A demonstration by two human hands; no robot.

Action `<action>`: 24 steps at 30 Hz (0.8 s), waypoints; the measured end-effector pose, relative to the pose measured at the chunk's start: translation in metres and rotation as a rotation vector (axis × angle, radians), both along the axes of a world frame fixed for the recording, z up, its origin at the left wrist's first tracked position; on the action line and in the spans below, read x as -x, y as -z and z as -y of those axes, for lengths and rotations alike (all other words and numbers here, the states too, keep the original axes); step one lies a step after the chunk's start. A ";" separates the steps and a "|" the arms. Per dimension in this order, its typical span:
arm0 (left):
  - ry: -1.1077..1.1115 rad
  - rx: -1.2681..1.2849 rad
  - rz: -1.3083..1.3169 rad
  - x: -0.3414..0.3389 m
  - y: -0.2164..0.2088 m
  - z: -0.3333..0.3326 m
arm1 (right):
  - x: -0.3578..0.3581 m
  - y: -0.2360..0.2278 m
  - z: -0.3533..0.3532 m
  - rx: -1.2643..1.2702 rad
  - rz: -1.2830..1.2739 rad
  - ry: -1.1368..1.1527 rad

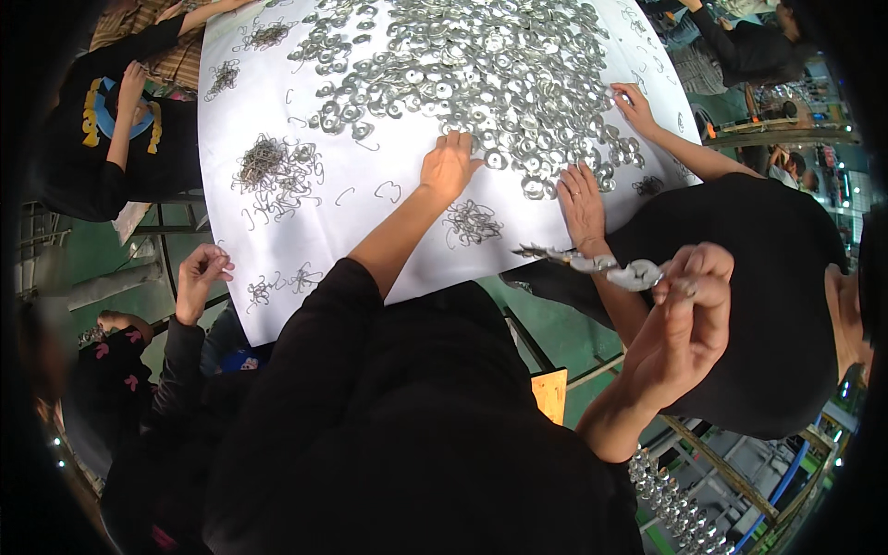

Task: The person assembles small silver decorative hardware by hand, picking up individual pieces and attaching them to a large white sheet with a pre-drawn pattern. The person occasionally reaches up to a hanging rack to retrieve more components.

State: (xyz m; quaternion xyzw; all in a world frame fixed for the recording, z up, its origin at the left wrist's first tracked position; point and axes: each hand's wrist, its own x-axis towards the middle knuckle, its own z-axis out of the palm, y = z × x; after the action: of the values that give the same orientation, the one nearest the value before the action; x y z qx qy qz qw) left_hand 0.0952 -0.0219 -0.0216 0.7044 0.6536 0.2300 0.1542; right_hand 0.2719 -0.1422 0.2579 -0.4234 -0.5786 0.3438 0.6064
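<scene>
My left hand point(450, 165) rests at the near edge of a big heap of shiny round metal discs point(495, 79), most with a hole in the middle. Its thumb sticks out to the side and its fingertips touch the discs; I see nothing gripped in it. Raised at the right, my right hand point(689, 314) pinches a short row of metal discs point(634, 275) that points left in the air. What joins these discs is hidden. Just in front of my body, a small bunch of bent wire hooks point(474, 224) lies on the white-covered table point(356, 236).
Close on the right, a co-worker in black has one hand point(581, 199) and another hand point(638, 109) by the heap. Another person's hand point(196, 277) is at the left corner. More wire hooks point(268, 166) lie at left. Strung discs point(680, 504) hang at lower right.
</scene>
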 end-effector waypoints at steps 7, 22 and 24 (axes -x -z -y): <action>-0.179 -0.026 0.028 0.004 0.010 0.008 | -0.047 0.044 0.055 0.082 0.123 -0.056; -0.196 0.414 1.410 -0.073 -0.115 0.203 | -0.042 0.168 0.105 0.116 0.191 -0.029; -0.196 0.347 1.371 -0.076 -0.114 0.218 | -0.038 0.171 0.106 0.116 0.171 -0.020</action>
State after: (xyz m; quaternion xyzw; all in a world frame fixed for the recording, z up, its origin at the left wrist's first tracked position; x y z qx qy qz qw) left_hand 0.1707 -0.2396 0.0924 0.3043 0.4969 0.5266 0.6190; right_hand 0.3097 -0.2481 0.0869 -0.4796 -0.6118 0.3454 0.5258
